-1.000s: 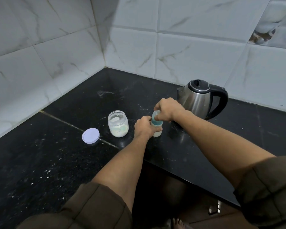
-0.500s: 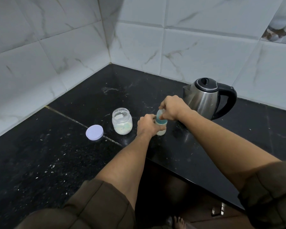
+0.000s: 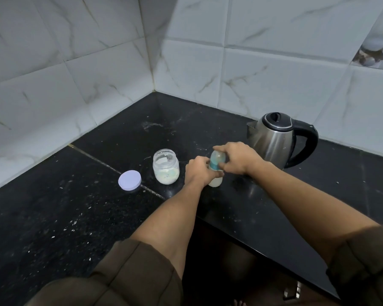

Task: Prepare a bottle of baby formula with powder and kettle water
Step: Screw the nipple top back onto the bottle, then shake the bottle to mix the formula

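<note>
— Black speckled table (image 3: 75,217) tucked into a white tiled corner, and your baby bottle (image 3: 216,182) stands upright on it, between the open powder jar (image 3: 165,166) and the kettle (image 3: 272,142). Why both hands on one small bottle?

— Because you're working on its top. Your left grip (image 3: 197,171) is wrapped round the bottle's body and pins it to the table so it can't spin or tip. Your right grip (image 3: 239,159) comes over from above, fingers curled about the clear cap and teal collar (tightening it, I'd judge, though no direction of twist can be read).

— And the bottle itself?

— You can see pale, milky liquid in the bottom part, below your left fingers. How full it is I can't tell, since your hands cover most of it.

— Everything else looks parked out of your way.

— Yes. The jar stands just left of your left grip, and its lilac lid (image 3: 129,181) lies flat farther left, so the powder step looks finished. The kettle sits just behind your right wrist, lid shut and handle turned to your right, near enough for you to reach.
</note>
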